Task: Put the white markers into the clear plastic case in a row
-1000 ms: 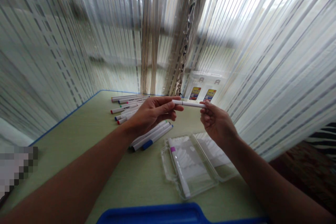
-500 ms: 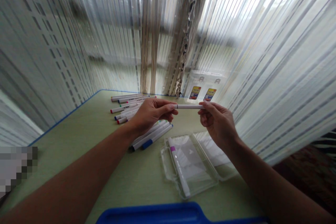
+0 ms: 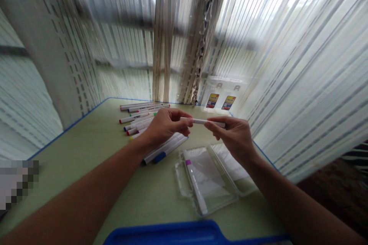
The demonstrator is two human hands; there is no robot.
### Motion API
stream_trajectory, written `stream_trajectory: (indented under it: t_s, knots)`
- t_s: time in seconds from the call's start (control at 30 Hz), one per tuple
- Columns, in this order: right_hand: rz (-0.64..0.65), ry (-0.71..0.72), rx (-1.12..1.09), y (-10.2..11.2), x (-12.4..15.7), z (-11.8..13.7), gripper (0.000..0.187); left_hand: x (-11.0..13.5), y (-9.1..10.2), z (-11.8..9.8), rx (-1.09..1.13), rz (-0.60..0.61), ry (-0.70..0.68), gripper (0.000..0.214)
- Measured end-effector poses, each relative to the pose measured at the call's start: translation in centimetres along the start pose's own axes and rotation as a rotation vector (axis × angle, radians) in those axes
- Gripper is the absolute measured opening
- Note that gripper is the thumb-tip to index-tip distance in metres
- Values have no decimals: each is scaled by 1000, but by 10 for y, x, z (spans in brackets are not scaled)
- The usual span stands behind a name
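White plastic marker pen (image 3: 199,121), slim and nearly level, is held up beyond an open clear plastic case (image 3: 225,195). The left hand (image 3: 169,124) pinches one end between thumb and fingers, beyond and left of the case; the right hand (image 3: 237,134) grips the other end the same way, above the case's far right part. A short stretch of barrel shows between them. Fingertips cover much of the pen, so whether it is capped cannot be told.

Handling it well probably calls for a light, even pinch from both hands, with the barrel kept in one straight line so that it neither bends nor slips.

Inside the case, along its left wall, lies one marker with a purple band (image 3: 197,187). Left of the case, loose white markers (image 3: 143,125) with coloured ends spread over a pale green table (image 3: 94,134); the left hand and forearm hide some. Beyond the case, a clear plastic package (image 3: 220,101) with two printed labels stands before a sheer striped curtain (image 3: 123,38). The right forearm crosses the case's right half and blocks part of it. Nearer than the case is a blue plastic rim (image 3: 163,233).
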State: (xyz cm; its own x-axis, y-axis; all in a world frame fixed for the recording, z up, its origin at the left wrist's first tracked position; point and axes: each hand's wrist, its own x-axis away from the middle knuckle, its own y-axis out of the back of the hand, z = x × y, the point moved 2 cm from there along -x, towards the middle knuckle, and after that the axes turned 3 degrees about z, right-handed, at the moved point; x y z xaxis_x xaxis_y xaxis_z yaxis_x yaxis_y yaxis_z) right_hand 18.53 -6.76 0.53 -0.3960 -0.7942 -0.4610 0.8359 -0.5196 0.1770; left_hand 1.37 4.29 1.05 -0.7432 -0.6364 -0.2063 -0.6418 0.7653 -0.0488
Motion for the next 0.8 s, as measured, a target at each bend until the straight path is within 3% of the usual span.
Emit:
stream_trajectory:
  t_s: [0.13, 0.33, 0.57, 0.8]
  knots:
    - [38, 71, 190, -2, 3, 2, 18, 1, -5, 4, -53, 47, 12, 31]
    - [66, 113, 284, -2, 5, 1, 22, 4, -14, 6, -81, 117, -10, 26]
    - [121, -68, 87, -5, 3, 1, 25, 6, -14, 0, -113, 146, -29, 24]
    - [110, -153, -80, -5, 0, 5, 23, 2, -6, 3, -66, 79, -35, 22]
